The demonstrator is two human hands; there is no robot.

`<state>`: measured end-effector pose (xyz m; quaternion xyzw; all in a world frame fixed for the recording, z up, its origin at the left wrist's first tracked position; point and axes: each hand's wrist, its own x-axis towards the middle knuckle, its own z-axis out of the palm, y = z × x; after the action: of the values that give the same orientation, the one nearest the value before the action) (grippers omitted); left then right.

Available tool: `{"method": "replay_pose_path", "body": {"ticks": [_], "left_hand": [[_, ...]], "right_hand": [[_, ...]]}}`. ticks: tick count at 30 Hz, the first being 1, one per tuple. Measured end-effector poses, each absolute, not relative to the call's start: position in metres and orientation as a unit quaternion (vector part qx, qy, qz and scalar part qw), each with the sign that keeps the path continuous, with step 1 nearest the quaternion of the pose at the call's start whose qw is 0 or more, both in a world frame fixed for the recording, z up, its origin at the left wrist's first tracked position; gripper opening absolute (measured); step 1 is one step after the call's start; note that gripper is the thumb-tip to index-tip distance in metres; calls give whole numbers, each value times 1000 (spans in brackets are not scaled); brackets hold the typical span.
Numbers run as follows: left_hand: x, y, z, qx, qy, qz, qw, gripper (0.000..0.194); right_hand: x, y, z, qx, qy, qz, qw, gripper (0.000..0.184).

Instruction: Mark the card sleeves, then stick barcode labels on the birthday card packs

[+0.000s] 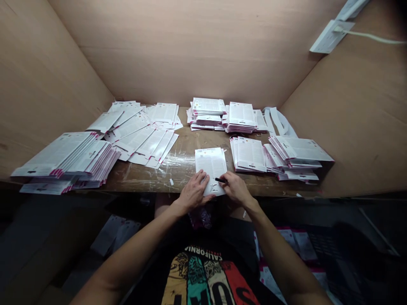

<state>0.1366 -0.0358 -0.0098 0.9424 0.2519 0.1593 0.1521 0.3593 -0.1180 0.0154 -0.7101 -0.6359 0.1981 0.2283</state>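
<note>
A white printed card (210, 165) with pink-edged packaging lies on the worn wooden table (149, 180), directly in front of me. My left hand (192, 191) is on the card's lower left part and holds it against the table. My right hand (235, 187) grips a black pen (220, 181), whose tip is at the card's lower right edge. Both hands partly hide the card's bottom end.
Stacks of similar cards (63, 159) cover the table's left side, with more at the back (206, 112) and right (295, 152). Cardboard walls surround the table. White strips (280, 123) lie back right. More cards (286, 245) sit below the table.
</note>
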Motion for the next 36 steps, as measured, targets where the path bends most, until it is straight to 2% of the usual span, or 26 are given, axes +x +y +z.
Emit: {"method": "replay_pose_path", "body": {"ticks": [4, 7, 9, 11, 14, 16, 18, 20, 22, 24, 27, 31, 33, 36], "left_hand": [[136, -37, -11, 941, 248, 171, 156, 75], [136, -36, -13, 940, 242, 180, 160, 73], [136, -35, -15, 938, 243, 182, 165, 73], [135, -34, -16, 938, 246, 176, 171, 74], [134, -31, -15, 938, 243, 162, 185, 83], [132, -30, -13, 941, 236, 151, 190, 91], [131, -29, -12, 944, 232, 143, 188, 94], [130, -29, -13, 945, 232, 140, 184, 90], [130, -29, -15, 944, 234, 143, 184, 87], [131, -28, -17, 942, 236, 148, 189, 86], [131, -30, -19, 941, 230, 150, 197, 86], [132, -34, -15, 943, 219, 141, 206, 91], [133, -35, -12, 940, 231, 141, 209, 90], [132, -35, -8, 938, 232, 132, 220, 91]], "right_hand": [[342, -115, 19, -735, -662, 121, 86, 15], [335, -113, 20, -732, -676, 86, 23, 17], [333, -115, 25, -726, -681, 89, 12, 17], [337, -124, 34, -686, -710, 152, 54, 15], [350, -144, 52, -475, -778, 398, 103, 14], [360, -154, 57, -377, -768, 504, 114, 17], [364, -154, 54, -461, -744, 453, 167, 17], [360, -146, 43, -603, -706, 307, 209, 22], [351, -135, 33, -674, -687, 204, 177, 33], [343, -125, 28, -692, -693, 162, 121, 36], [345, -118, 33, -662, -725, 173, 77, 23], [365, -120, 46, -552, -768, 311, 93, 13], [370, -124, 48, -560, -760, 301, 136, 21], [365, -135, 43, -584, -761, 236, 155, 48]]}}
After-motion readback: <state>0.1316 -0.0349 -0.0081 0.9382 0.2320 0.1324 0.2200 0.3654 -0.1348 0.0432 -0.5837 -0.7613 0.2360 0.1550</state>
